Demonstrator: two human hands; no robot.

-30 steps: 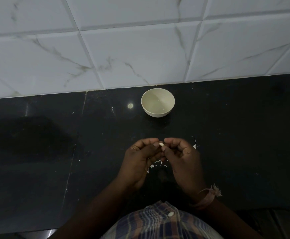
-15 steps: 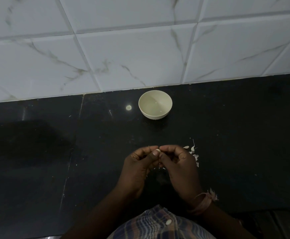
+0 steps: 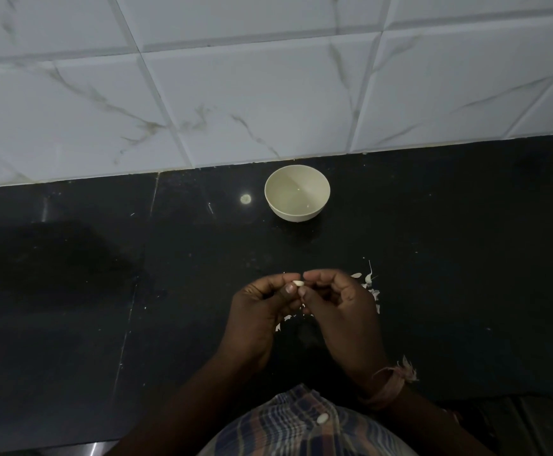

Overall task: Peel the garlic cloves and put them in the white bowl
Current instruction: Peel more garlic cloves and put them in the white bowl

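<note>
Garlic clove (image 3: pixel 298 283) pinched between left hand (image 3: pixel 255 311) and right hand (image 3: pixel 341 311) fingertips, both grips curled tight, likely to work skin off. White bowl (image 3: pixel 297 193) sits beyond on tabletop (image 3: pixel 449 241), apart; peel scraps (image 3: pixel 369 284) beside right hand.

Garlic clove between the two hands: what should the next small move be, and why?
Probably carry the garlic clove forward and drop it into the white bowl. The clove, pinched by the left hand with the right hand at it, looks bare and white, peel scraps lie beside them, and the bowl looks empty.
</note>
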